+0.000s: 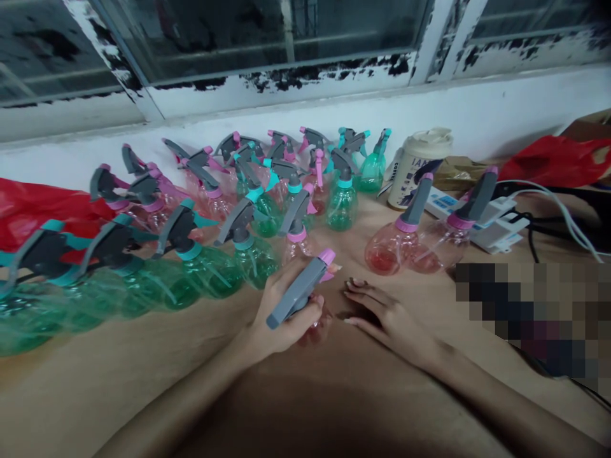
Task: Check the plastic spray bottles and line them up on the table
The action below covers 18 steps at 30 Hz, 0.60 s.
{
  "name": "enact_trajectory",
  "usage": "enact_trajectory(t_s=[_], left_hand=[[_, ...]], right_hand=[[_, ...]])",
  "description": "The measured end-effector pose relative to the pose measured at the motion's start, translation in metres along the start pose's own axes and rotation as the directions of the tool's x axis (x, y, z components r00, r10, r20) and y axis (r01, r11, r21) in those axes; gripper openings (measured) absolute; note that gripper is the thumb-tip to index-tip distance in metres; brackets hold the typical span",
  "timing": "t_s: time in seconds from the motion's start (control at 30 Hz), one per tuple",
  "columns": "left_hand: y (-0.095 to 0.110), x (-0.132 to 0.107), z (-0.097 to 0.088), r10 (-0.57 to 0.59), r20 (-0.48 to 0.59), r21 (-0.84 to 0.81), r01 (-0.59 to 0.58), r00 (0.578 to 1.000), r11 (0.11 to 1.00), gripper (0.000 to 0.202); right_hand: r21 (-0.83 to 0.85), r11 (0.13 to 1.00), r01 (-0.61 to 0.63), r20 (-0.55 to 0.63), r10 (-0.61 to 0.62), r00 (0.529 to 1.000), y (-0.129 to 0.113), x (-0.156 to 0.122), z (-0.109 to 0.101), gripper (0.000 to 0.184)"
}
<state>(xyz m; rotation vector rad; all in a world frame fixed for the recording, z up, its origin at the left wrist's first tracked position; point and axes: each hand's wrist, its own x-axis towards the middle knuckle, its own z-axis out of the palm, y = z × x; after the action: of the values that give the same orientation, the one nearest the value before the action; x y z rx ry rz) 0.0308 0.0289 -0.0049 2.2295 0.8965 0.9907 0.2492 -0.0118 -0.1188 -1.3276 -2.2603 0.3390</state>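
My left hand [281, 312] is wrapped round the neck of a pink spray bottle [316, 331], just under its grey trigger head with a pink nozzle. That bottle stands close in front of me on the table, its body partly hidden by my fingers. My right hand [382, 315] lies beside it with fingers stretched out, holding nothing. Right behind my left hand is another pink spray bottle [296, 245]. Two more pink spray bottles, a left one [391, 248] and a right one [442, 245], stand beyond my right hand.
Several green spray bottles [210, 270] line the left, with more pink and green ones behind. A paper cup [417, 165], a white power strip [496, 222] with cables and a red plastic bag [554, 162] sit at right. Another red bag [28, 213] is far left; the wall closes the back.
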Motion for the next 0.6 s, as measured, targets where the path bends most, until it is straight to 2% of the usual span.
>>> enact_trajectory(t_s=[0.2,0.4,0.6], left_hand=[[-0.0017,-0.0003,0.0011,0.051,-0.017,-0.01,-0.052,0.999,0.999,0.03],[-0.0044,0.0,0.001,0.005,-0.005,0.005,-0.005,1.0,1.0,0.025],[-0.0053,-0.0001,0.0022,0.014,-0.018,-0.018,-0.014,1.0,1.0,0.025]], right_hand=[[-0.076,0.996,0.036,0.021,-0.034,0.999,-0.0048,-0.002,-0.002,0.048],[-0.139,0.989,0.055,0.041,-0.049,0.998,-0.0049,-0.0036,0.0002,0.052],[-0.185,0.98,0.068,0.027,-0.064,0.998,-0.0096,-0.0058,0.002,0.051]])
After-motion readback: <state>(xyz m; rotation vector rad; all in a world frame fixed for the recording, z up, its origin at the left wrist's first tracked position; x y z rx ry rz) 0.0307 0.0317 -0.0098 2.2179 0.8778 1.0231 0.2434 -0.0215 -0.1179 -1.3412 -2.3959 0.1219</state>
